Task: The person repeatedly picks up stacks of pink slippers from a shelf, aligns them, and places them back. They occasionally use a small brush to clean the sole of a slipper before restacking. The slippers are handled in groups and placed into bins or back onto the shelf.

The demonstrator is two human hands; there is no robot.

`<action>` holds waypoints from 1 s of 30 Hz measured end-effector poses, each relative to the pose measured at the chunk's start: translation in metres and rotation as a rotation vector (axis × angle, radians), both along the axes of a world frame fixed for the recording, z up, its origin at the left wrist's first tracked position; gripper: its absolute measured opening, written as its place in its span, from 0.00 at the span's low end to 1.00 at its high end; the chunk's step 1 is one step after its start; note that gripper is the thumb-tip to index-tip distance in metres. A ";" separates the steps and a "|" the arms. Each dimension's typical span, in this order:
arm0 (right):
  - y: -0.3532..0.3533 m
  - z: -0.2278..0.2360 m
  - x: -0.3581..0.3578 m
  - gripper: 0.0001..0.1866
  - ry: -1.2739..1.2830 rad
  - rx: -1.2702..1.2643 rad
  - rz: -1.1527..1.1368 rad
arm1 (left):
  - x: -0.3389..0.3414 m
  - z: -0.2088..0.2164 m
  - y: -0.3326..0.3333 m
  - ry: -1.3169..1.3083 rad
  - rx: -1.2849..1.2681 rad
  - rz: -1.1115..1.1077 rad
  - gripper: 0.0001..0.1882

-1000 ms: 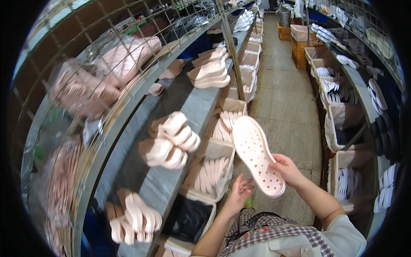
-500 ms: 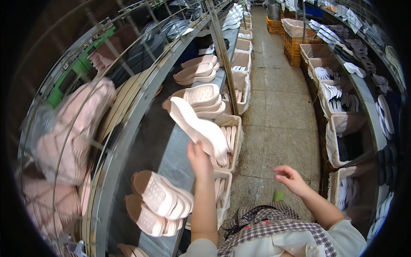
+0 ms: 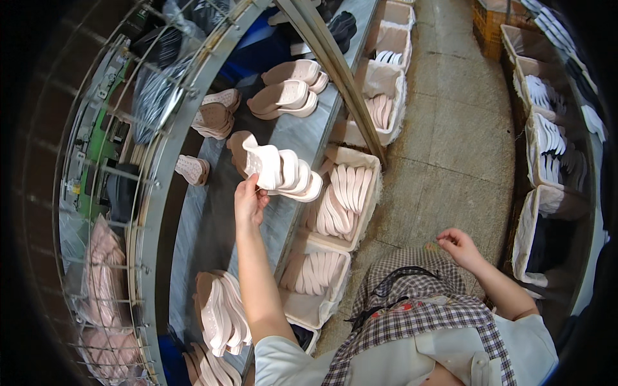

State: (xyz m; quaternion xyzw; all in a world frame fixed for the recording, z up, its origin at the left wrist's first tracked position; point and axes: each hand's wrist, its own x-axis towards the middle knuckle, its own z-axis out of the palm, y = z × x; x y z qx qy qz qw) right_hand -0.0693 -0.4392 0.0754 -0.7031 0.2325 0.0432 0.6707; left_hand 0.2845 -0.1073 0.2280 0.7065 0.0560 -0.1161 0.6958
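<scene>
Out over the shelf on the left, my left hand (image 3: 250, 201) pinches the near edge of a pale pink shoe sole (image 3: 262, 166) at the front of a stack. The other soles of that stack overlap toward the right, and their heel ends are brown-tinted inside. My fingertips are partly hidden by the sole. My right hand (image 3: 458, 248) hangs over the aisle near my apron, its fingers loosely bent and nothing visible in them. Farther along the shelf lies another pair of stacked pink soles (image 3: 283, 98), with more soles (image 3: 222, 312) nearer to me.
Cloth-lined bins of pink soles (image 3: 347, 193) stand along the shelf's right side. A slanted metal post (image 3: 335, 64) rises beside them. Wire mesh and a metal rail (image 3: 145, 257) border the left. Across the aisle floor (image 3: 444, 135) are lined bins with white soles (image 3: 550, 145).
The view has shifted along the shelf. The sole that my left hand held aloft is now down at the stack. My right hand's fingers have bent a little more.
</scene>
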 end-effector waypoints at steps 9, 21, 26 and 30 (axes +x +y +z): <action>-0.026 -0.018 0.100 0.08 0.017 0.025 0.027 | 0.053 -0.023 0.069 -0.028 0.128 0.476 0.20; 0.049 -0.050 0.131 0.07 0.252 0.022 -0.003 | 0.229 -0.120 0.267 -0.736 1.134 0.313 0.42; 0.052 -0.055 0.139 0.06 0.258 0.004 -0.117 | 0.322 -0.154 0.320 -0.496 0.534 0.450 0.32; 0.047 -0.053 0.146 0.07 0.237 -0.055 -0.049 | 0.291 -0.114 0.289 -0.602 1.362 0.246 0.16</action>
